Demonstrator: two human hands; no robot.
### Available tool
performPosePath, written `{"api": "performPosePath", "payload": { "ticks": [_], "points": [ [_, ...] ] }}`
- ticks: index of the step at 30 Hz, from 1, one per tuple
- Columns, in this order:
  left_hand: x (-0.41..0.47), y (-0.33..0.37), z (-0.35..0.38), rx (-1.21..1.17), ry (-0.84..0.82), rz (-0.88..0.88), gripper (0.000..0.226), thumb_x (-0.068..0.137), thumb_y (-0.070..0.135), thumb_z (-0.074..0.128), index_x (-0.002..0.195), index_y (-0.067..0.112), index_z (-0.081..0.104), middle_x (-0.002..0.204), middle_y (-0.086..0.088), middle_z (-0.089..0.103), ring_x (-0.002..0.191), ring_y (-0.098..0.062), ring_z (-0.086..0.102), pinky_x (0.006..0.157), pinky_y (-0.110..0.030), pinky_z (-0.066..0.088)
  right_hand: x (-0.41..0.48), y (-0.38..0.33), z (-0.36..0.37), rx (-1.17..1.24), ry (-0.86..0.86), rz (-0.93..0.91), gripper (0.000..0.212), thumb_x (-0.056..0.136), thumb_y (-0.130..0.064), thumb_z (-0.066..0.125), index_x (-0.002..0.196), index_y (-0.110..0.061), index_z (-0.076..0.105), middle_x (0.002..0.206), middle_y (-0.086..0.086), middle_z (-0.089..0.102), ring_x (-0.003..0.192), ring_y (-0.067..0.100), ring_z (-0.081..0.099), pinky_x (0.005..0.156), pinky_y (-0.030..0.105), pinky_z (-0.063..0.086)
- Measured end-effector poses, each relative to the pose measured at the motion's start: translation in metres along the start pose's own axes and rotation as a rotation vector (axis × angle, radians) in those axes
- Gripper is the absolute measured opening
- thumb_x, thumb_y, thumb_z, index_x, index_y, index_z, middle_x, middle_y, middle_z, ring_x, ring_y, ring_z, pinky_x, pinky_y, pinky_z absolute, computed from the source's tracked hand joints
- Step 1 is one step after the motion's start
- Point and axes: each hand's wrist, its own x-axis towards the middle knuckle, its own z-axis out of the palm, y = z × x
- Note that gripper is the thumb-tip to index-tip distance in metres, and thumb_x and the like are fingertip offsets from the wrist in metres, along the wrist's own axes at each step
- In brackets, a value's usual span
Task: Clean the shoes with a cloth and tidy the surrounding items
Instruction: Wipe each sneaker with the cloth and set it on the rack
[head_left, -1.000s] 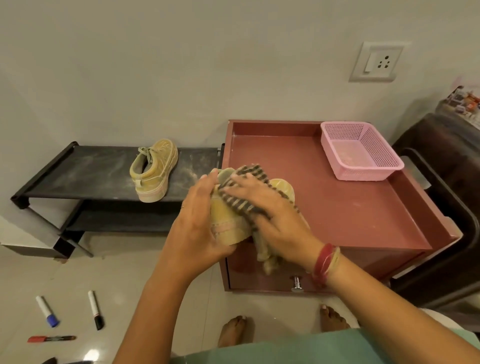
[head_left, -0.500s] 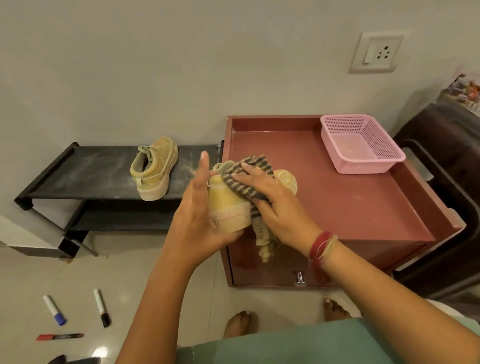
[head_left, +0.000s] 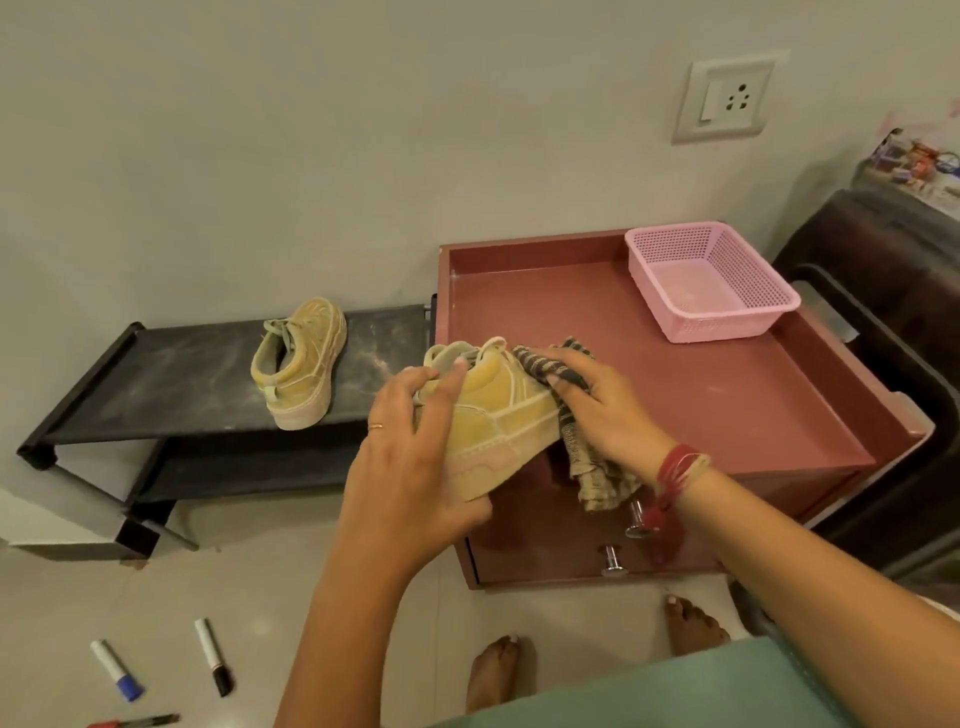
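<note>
My left hand (head_left: 410, 457) grips a yellow shoe (head_left: 498, 415) by its heel end and holds it in the air at the front left corner of the red cabinet (head_left: 727, 415). My right hand (head_left: 602, 405) presses a striped cloth (head_left: 576, 415) against the shoe's toe side, and the cloth's loose end hangs below the hand. A second yellow shoe (head_left: 298, 361) stands on the dusty black shoe rack (head_left: 182, 384) to the left.
A pink basket (head_left: 711, 283) sits at the cabinet's back right. On the floor at lower left lie a blue-capped marker (head_left: 117, 670), a black-capped marker (head_left: 213, 657) and a red marker (head_left: 135, 722). A dark chair (head_left: 883, 291) stands on the right. My bare feet (head_left: 498, 670) show below.
The shoe has been turned in my left hand so its side faces me. My right hand with the cloth has slid from the top of the shoe to its toe end.
</note>
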Motion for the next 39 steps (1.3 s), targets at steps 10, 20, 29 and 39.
{"api": "performPosePath", "payload": {
  "ticks": [10, 20, 29, 39],
  "points": [
    [0.008, 0.007, 0.007, -0.059, 0.086, -0.093, 0.094, 0.061, 0.038, 0.082, 0.140, 0.012, 0.039, 0.137, -0.009, 0.041, 0.141, -0.032, 0.028, 0.094, -0.044, 0.046, -0.037, -0.023, 0.010, -0.170, -0.256, -0.444, 0.065, 0.078, 0.004, 0.038, 0.137, -0.024, 0.047, 0.145, -0.012, 0.034, 0.141, 0.006, 0.023, 0.118, 0.024, 0.016],
    [0.009, -0.001, 0.004, -0.053, 0.056, 0.082, 0.097, 0.054, 0.024, 0.088, 0.135, 0.014, 0.037, 0.134, -0.002, 0.037, 0.140, -0.026, 0.026, 0.100, -0.033, 0.033, -0.029, -0.033, 0.008, 0.171, -0.177, -0.287, 0.045, 0.088, 0.000, 0.046, 0.130, -0.016, 0.054, 0.136, -0.003, 0.052, 0.134, 0.012, 0.041, 0.112, 0.025, 0.032],
    [0.011, -0.003, 0.004, -0.061, 0.010, 0.082, 0.095, 0.054, 0.022, 0.087, 0.136, 0.011, 0.039, 0.138, -0.008, 0.041, 0.143, -0.027, 0.023, 0.108, -0.033, 0.027, -0.029, -0.035, 0.006, 0.094, -0.183, -0.277, 0.049, 0.088, 0.000, 0.047, 0.130, -0.025, 0.050, 0.136, -0.009, 0.049, 0.132, 0.004, 0.040, 0.113, 0.024, 0.030],
    [0.014, -0.004, -0.001, -0.129, 0.006, 0.052, 0.094, 0.057, 0.024, 0.086, 0.138, 0.019, 0.038, 0.137, 0.001, 0.037, 0.146, -0.018, 0.013, 0.100, -0.029, 0.029, -0.012, -0.008, -0.046, -0.104, 0.091, -0.067, 0.045, 0.090, 0.003, 0.047, 0.128, -0.020, 0.057, 0.124, -0.004, 0.061, 0.112, 0.006, 0.053, 0.091, 0.008, 0.042]
  ]
}}
